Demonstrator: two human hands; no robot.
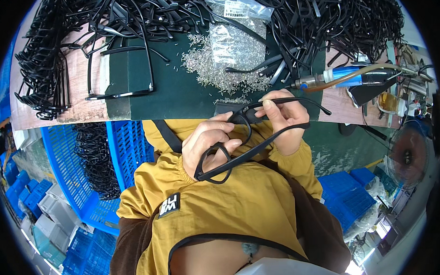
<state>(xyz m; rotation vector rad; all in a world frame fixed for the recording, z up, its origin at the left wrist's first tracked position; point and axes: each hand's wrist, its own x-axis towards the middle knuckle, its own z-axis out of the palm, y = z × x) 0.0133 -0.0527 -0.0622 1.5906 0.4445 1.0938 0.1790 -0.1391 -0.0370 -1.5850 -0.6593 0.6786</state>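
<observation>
Your left hand (pixel 206 146) is closed on the front of the black glasses (pixel 249 154); your right hand (pixel 287 118) pinches one of their temples near the hinge; you hold them before your chest, at the table's (pixel 165 103) near edge; beyond lie metal bits (pixel 200 63) and a clear bag (pixel 238 47).

Lettered patch (pixel 169 205) on smock (pixel 241 200), label (pixel 236 9) on bag (pixel 236 45)

The bare left hand (pixel 198 144) is by the front edge of the green-and-pink bench (pixel 180 97), fingers curled in a grip. The bare right hand (pixel 286 116) overlaps that edge in view, thumb and fingers pinching; mustard-yellow fabric sleeves (pixel 299 160) cover both forearms.
</observation>
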